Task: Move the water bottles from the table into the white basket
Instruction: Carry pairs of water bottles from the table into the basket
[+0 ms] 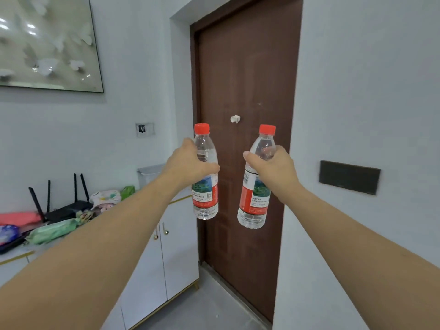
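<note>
Bottles are up and in transit: I have 2 of them off their surface and held out at arm's length in front of a brown door (247, 91). My left hand (188, 163) has its grip wrapped around the upper body of the left water bottle (205, 182), which hangs upright, and my right hand (273, 172) has its grip closed around the shoulder of the right water bottle (256, 186), which leans slightly with its base toward the centre. The 2 bottles are near each other but not touching. By my reading the pick-up is done for this pair and the drop-off is all that remains; no white basket shows here, though a pale bin-like rim (150, 171) sits behind my left forearm on the white cabinet (171, 246), and I cannot tell what it is. Both have red caps and red labels with a green landscape picture; the small white print looks like Chinese characters, too blurred to read, and no brand is legible.
</note>
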The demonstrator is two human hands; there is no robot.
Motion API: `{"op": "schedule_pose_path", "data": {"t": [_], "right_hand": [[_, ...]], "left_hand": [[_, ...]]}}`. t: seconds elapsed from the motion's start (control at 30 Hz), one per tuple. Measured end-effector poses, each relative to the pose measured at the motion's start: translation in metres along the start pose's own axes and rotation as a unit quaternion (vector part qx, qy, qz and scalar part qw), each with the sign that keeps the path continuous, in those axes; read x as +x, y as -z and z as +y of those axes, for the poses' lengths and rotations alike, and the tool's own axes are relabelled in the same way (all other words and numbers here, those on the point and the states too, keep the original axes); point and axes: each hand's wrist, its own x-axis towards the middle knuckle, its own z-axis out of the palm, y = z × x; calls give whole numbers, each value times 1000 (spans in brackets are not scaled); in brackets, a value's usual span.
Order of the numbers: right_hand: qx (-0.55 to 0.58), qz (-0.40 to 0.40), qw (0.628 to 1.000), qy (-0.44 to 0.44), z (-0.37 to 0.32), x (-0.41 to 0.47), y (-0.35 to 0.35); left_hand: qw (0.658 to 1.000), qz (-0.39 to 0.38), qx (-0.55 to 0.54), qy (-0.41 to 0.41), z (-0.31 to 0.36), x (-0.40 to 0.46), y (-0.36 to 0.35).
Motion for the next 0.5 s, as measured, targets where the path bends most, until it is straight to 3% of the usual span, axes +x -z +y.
{"op": "schedule_pose_path", "data": {"t": [0.23,0.5], "right_hand": [[18,-21,1000,4,-13,61,-107],[37,-41,998,-1,17,160,-209]], "left_hand": [[1000,-1,-1,18,-82,85,30],[999,15,17,36,-153,196,16]]}}
